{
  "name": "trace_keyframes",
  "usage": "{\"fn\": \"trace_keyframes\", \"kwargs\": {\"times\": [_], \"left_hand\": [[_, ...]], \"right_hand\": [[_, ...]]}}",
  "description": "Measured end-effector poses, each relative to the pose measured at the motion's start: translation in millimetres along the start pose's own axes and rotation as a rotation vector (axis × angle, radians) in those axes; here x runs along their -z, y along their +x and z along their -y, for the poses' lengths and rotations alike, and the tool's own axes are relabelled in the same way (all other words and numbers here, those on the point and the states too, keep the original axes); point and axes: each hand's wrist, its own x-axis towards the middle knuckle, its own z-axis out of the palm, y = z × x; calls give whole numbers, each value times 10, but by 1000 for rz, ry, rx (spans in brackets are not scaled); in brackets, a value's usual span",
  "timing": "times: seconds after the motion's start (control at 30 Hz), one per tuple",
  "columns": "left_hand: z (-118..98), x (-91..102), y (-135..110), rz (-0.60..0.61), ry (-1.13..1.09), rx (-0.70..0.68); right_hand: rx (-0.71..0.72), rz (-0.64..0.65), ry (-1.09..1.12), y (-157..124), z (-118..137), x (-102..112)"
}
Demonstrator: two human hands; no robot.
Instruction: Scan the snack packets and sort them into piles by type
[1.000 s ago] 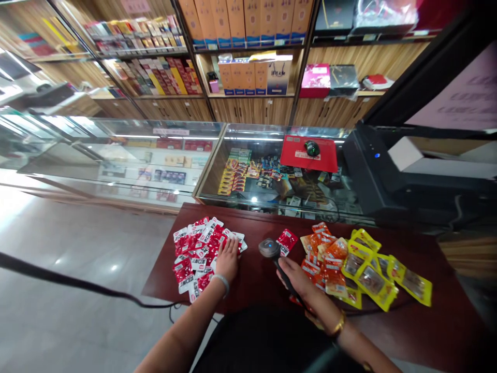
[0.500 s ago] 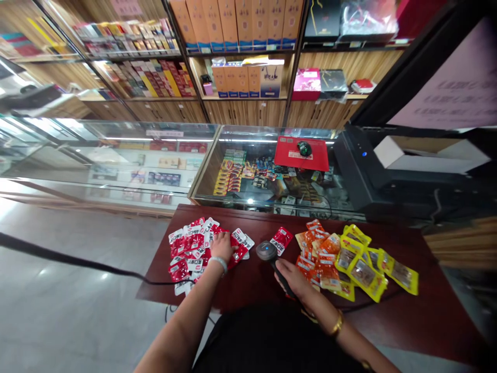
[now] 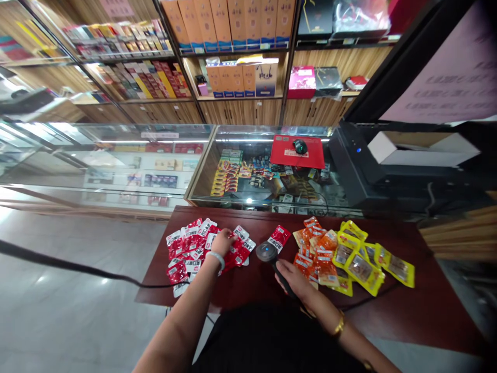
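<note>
Since a second ago my left hand (image 3: 224,242) has slid across the pile of small red-and-white foil packets (image 3: 190,251) to its right edge, fingers curled onto them. Whether it pinches one I cannot tell. My right hand (image 3: 292,275) is wrapped round the black handheld barcode scanner (image 3: 267,252), just beside one loose red packet (image 3: 279,237) on the dark wooden table (image 3: 407,311).

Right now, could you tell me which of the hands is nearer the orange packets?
Right hand, gripping the scanner beside the orange packets; left hand is on the red packets, farther off.
</note>
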Motion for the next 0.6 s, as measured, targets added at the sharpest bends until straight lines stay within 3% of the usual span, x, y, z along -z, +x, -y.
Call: {"fn": "trace_keyframes", "kwargs": {"times": [0.13,0.23,0.43,0.6], "left_hand": [[-214,-282,49,15,-451,54],[-429,-492,50,34,-625,55],[-743,-791,29,100,-798,57],[-936,-868,-56,354,-783,28]], "right_hand": [[22,40,-11,-14,18,-13],[50,49,-11,-18,27,16],[41,-2,23,-48,-33,167],[13,-49,14,-41,-147,234]]}}
